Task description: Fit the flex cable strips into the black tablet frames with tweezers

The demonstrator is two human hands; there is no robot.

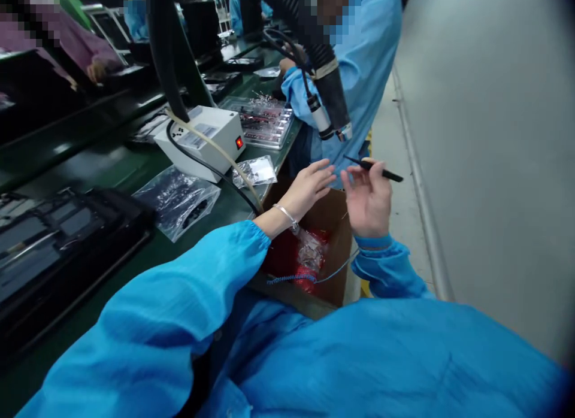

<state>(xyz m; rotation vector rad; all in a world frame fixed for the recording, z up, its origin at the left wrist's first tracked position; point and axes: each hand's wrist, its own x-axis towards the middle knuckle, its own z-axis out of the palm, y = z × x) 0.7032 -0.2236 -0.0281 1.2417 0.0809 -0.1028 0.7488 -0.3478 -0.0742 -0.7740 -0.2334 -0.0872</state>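
The right hand (368, 202) pinches a thin black tool (375, 168) between thumb and fingertips, the tool lying across the top of the hand with its point sticking out past the fingers on the far side. The left hand (309, 187) hovers just beside it, fingers loosely spread and holding nothing, a thin bracelet (286, 214) on its wrist. Both hands hang above a cardboard box (335, 226) (open at the top), where red packets (309, 256) lie under the left wrist; what they contain is hard to make out. A blue coiled cord (291, 278) crosses the box's near edge. Beyond the left hand sit a white unit with a red switch (202, 139) and 2 clear bags (177, 199) on the green bench (112, 166). Directly past the hands a co-worker's blue sleeve (309, 97) and a hanging black driver (330, 91) block the view.
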